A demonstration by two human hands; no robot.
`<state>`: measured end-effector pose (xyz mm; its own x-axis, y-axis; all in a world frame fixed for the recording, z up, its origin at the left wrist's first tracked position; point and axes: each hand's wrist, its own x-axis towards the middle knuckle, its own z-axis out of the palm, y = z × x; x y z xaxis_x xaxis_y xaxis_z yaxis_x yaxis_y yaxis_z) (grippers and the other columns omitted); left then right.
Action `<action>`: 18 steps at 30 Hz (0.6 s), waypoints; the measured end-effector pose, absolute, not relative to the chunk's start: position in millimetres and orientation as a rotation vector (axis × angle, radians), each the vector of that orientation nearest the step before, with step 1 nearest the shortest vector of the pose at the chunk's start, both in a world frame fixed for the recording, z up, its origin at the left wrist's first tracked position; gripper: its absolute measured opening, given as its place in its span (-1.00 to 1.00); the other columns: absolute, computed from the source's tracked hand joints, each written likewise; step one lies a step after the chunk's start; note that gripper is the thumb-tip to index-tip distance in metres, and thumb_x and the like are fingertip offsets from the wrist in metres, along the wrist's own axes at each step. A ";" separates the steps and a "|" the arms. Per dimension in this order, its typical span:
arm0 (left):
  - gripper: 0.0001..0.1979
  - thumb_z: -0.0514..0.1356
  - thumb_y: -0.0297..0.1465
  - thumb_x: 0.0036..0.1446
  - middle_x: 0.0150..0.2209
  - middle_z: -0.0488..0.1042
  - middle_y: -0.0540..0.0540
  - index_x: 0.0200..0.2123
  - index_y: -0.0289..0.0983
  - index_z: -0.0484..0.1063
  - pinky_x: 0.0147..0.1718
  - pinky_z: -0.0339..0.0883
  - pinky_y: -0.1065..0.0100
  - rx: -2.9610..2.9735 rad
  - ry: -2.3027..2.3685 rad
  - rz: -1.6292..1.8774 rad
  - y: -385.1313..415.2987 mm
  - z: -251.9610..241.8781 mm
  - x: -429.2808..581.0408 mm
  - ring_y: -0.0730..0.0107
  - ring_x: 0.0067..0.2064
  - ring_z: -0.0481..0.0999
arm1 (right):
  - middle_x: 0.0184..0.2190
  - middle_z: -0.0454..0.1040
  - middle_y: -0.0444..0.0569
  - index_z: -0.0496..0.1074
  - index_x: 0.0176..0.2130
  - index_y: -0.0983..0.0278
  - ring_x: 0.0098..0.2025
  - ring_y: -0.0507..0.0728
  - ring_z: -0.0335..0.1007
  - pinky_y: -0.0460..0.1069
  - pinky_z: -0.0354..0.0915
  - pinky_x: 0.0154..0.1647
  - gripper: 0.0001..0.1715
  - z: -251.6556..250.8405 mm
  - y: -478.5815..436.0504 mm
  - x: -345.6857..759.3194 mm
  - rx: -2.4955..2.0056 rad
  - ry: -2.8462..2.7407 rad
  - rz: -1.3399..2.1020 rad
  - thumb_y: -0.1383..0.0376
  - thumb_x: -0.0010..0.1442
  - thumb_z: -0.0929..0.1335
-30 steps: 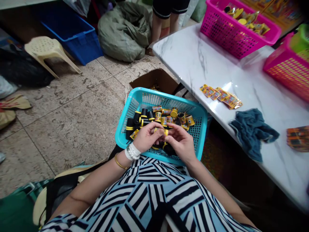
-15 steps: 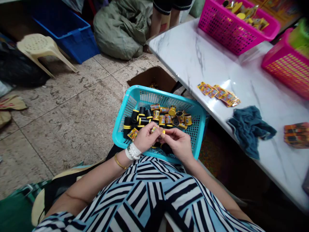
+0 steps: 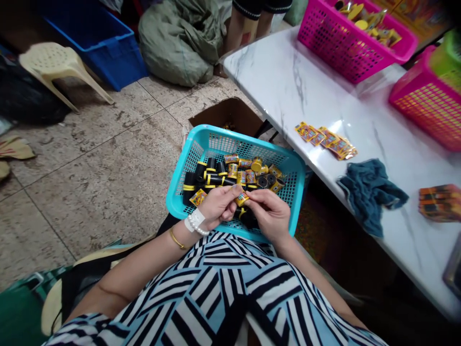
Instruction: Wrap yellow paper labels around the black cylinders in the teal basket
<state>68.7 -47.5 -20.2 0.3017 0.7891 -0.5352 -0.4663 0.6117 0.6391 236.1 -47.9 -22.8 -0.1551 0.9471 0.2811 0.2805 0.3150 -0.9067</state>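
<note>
Over the near half of a turquoise basket (image 3: 176,180), my left hand (image 3: 218,206) and my right hand (image 3: 272,214) meet at a small yellow labelled container (image 3: 242,197). Both hands pinch it between thumb and fingers, one from each side. Black cylinders with yellow rims (image 3: 189,185) lie at the basket's left. Cylinders wrapped in colourful yellow labels (image 3: 250,177) lie in its middle and right. A loose yellow label (image 3: 198,197) rests beside my left hand. Fingers hide part of the held piece.
A marbled table (image 3: 281,86) bears yellow packets (image 3: 327,140), a teal cloth (image 3: 372,190) and pink baskets (image 3: 345,48). Beyond the turquoise basket stands a cardboard box (image 3: 230,113). A stool (image 3: 54,60) and blue bin (image 3: 108,57) stand left; a person's legs show behind.
The held container has turned, showing more of its colourful label. My left fingers have curled in beneath it, and my right hand has shifted slightly right.
</note>
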 end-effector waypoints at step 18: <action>-0.55 0.34 -0.13 0.05 -0.49 0.49 -0.01 -0.14 -0.37 0.48 -0.69 0.02 0.55 0.517 1.023 0.933 -59.2 -15.4 39.1 0.66 -0.64 0.27 | -0.18 0.59 0.03 0.56 -0.07 0.17 -0.12 0.20 0.51 0.08 0.43 -0.04 -0.74 3.7 -19.5 292.5 -1.365 -2.313 0.173 0.25 0.25 0.37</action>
<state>39.1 -59.2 -15.4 0.2039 0.8482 -0.4888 -0.4085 0.5275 0.7449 292.5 -19.5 3.7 -0.4118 0.8562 0.3120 0.8003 0.5035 -0.3255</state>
